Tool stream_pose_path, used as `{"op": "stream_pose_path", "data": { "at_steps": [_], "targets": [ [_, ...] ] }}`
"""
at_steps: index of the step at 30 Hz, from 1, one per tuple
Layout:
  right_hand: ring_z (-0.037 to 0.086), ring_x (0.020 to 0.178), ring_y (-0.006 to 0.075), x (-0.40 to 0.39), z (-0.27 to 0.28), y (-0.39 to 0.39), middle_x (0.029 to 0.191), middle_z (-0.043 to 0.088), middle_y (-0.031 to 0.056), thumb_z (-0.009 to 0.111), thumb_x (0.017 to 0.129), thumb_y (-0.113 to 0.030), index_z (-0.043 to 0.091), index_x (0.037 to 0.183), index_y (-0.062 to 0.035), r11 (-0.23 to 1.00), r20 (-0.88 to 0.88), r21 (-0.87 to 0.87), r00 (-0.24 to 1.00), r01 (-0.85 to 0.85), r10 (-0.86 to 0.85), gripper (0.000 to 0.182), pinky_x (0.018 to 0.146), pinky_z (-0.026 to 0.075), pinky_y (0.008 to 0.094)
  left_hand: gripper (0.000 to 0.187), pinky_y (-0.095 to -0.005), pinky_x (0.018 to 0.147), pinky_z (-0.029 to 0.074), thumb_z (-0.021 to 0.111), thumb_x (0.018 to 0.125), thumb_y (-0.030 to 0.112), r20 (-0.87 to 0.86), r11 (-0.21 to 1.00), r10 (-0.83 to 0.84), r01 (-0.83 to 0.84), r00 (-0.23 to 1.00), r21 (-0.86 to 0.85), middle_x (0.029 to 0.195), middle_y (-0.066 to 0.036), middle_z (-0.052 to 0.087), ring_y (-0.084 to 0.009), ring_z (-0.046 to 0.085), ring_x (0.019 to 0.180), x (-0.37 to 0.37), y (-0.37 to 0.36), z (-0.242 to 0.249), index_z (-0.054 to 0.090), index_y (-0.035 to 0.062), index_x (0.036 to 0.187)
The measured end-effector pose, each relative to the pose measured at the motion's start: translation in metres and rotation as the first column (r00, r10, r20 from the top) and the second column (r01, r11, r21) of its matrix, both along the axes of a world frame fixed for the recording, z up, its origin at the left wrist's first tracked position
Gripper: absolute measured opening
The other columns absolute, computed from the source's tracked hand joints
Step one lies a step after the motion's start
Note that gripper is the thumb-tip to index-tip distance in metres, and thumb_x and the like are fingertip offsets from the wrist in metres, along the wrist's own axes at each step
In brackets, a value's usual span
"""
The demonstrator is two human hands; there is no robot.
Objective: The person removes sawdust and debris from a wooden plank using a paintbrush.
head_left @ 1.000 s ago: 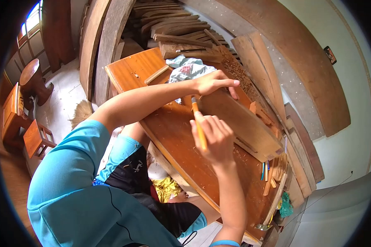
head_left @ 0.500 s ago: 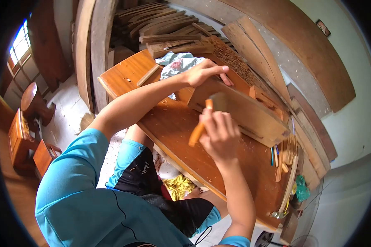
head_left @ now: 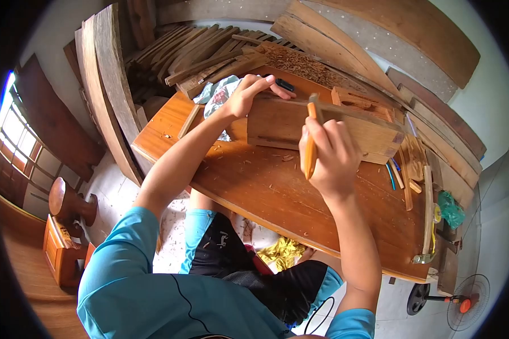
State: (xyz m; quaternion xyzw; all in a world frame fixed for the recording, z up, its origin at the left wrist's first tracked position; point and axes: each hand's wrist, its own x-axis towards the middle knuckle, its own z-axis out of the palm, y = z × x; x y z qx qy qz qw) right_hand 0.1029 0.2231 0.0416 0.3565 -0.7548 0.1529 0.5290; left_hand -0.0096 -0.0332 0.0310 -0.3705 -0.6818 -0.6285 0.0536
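A wooden drawer-like box (head_left: 288, 125) stands on the brown tabletop, its long side toward me and a finger joint at its right end. My left hand (head_left: 247, 97) rests on the top edge at its left corner, fingers stretched out and thumb raised. In front of the box, my right hand (head_left: 332, 155) is closed around an orange-handled tool (head_left: 310, 148) held upright. The tool's grey-brown head overlaps the box's upper edge in this view; its exact kind I cannot tell. A small black object (head_left: 285, 85) lies just past my left fingers.
A crumpled patterned cloth (head_left: 223, 93) and a wood strip (head_left: 189, 121) lie left on the table (head_left: 254, 198). Behind the box sits a hollowed wooden piece (head_left: 359, 101). Pencils, a tape measure (head_left: 437, 213) and a green bag (head_left: 451, 210) are at right. A fan (head_left: 466, 305) stands below.
My view has shifted, and the box now appears more level, with its long side facing me. My right hand has moved up with the tool, its handle now steeper. My left hand stays at the box's corner.
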Motion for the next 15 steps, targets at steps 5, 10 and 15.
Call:
{"op": "stream_pose_path", "data": {
  "at_steps": [5, 10, 15],
  "targets": [
    [0.064, 0.083, 0.0197, 0.015, -0.011, -0.017, 0.089, 0.056, 0.0012, 0.077, 0.083, -0.01, 0.067, 0.113, -0.011, 0.992, 0.101, 0.126, 0.995, 0.003, -0.016, 0.032, 0.07, 0.055, 0.0348, 0.065, -0.0411, 0.116, 0.049, 0.042, 0.117, 0.04, -0.002, 1.0, -0.013, 0.013, 1.0, 0.019, 0.122, -0.026, 0.08, -0.0326, 0.074, 0.12, -0.004, 0.001, -0.004, 0.082, -0.0102, 0.106],
    [0.068, 0.09, 0.0187, 0.019, -0.038, -0.049, 0.097, 0.063, 0.0036, 0.072, 0.098, -0.016, 0.069, 0.118, -0.0099, 0.952, 0.254, 0.196, 0.95, -0.235, 0.182, 0.021, 0.077, 0.058, 0.0341, 0.065, -0.0419, 0.116, 0.05, 0.041, 0.118, 0.039, 0.004, 1.0, -0.024, 0.023, 1.0, 0.02, 0.121, -0.027, 0.08, -0.0333, 0.074, 0.12, -0.002, 0.0, -0.002, 0.082, -0.0106, 0.106],
    [0.068, 0.089, 0.0195, 0.013, -0.036, -0.045, 0.096, 0.065, 0.0025, 0.071, 0.102, -0.018, 0.07, 0.124, -0.0102, 0.911, 0.287, 0.164, 0.902, -0.378, 0.322, 0.023, 0.078, 0.058, 0.0356, 0.065, -0.0425, 0.116, 0.05, 0.042, 0.118, 0.04, -0.034, 1.0, -0.023, 0.023, 0.999, -0.008, 0.12, -0.027, 0.08, -0.0336, 0.074, 0.121, -0.004, -0.002, 0.0, 0.082, -0.0098, 0.107]
  ]
}}
